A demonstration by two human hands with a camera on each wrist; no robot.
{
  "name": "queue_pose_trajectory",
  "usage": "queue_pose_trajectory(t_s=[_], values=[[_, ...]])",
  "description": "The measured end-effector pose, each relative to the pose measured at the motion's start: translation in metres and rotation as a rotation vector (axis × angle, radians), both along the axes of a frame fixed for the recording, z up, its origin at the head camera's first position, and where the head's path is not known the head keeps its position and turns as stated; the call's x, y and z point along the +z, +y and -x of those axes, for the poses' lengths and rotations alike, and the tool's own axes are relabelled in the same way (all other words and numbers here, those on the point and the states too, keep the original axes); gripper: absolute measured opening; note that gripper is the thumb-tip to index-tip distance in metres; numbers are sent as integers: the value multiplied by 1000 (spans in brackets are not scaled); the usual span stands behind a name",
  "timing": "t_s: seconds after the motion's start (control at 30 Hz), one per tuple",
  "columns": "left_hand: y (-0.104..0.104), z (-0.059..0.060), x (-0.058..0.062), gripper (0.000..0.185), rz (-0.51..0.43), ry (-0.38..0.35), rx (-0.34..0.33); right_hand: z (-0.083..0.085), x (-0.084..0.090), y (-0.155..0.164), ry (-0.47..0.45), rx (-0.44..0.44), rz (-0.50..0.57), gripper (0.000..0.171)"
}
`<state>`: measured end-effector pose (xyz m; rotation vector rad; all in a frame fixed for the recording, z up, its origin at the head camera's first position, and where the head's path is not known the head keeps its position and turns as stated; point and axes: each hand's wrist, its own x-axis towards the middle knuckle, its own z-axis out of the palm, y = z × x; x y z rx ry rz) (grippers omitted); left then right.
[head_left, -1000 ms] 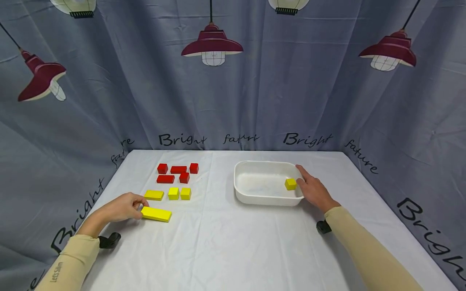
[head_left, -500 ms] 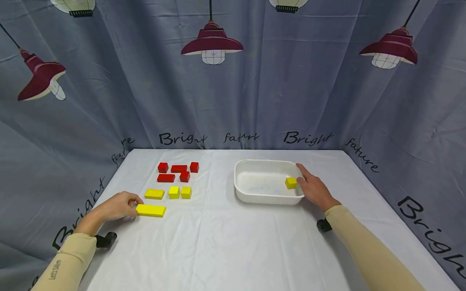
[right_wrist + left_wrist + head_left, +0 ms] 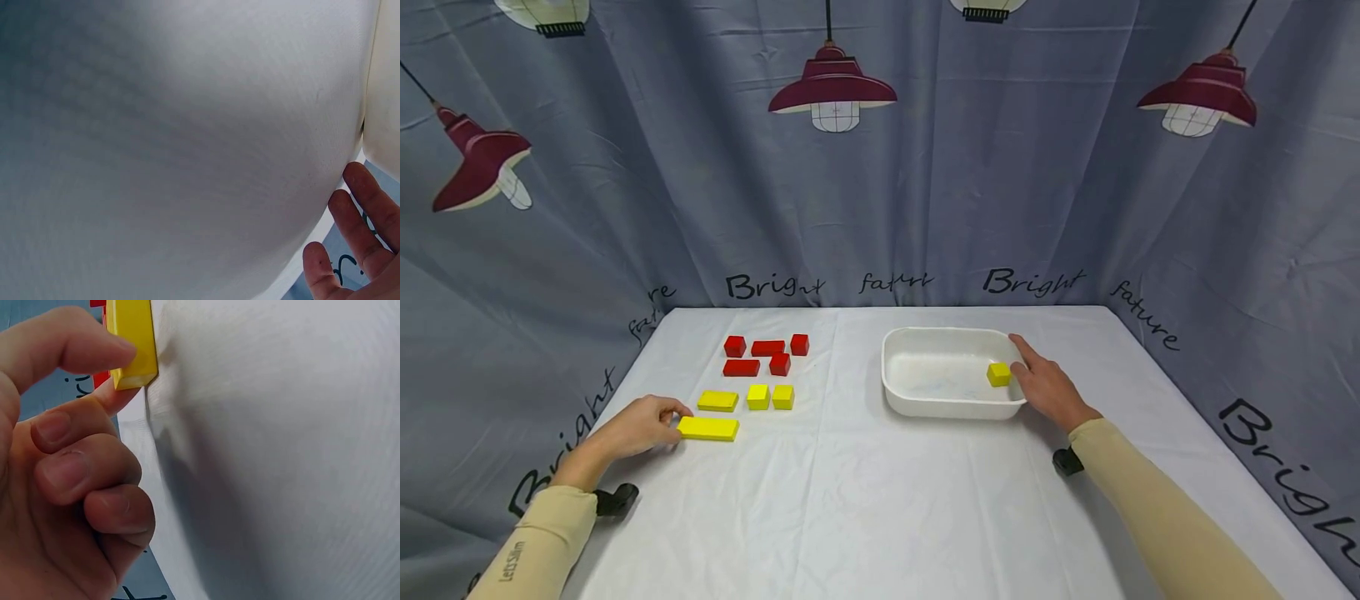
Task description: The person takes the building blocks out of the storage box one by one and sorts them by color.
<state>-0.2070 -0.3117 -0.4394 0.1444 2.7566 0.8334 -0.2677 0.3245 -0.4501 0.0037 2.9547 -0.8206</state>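
Note:
My left hand (image 3: 638, 429) pinches the near end of a long flat yellow block (image 3: 709, 429) between thumb and forefinger. In the left wrist view the yellow block (image 3: 134, 337) shows its end by the fingertips, the other fingers curled below. Just beyond it lie a shorter yellow block (image 3: 718, 401) and two yellow cubes (image 3: 758, 397). At the right side of a white rectangular tub (image 3: 951, 410), my right hand (image 3: 1051, 390) rests with straight fingers on the rim. One yellow cube (image 3: 998, 374) sits inside, close to the thumb. Straightened fingers (image 3: 356, 231) show beside the tub wall in the right wrist view.
Red cubes (image 3: 780, 365) and red oblong blocks (image 3: 741, 367) lie in two rows farther back on the left. A white cloth (image 3: 880, 508) covers the table, which ends at a grey-blue curtain (image 3: 880, 200) printed with lamps.
My left hand has drawn the long yellow block left and slightly away from me, and it lies straighter below the other yellow blocks. The right hand and tub have stayed put.

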Motion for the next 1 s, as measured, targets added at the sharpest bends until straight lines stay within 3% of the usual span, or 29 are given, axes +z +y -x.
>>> queue_pose_trajectory(t_s=[0.33,0.7,1.0], values=[[3,-3,-1,47,-3,-14,47,0,-1,-1,-1,-2,-4,62],[0,-5,-1,49,-23,2,36,1,-1,0,32,7,-19,61],[2,-7,9,42,-22,41,36,-1,-1,-1,30,4,-4,61]])
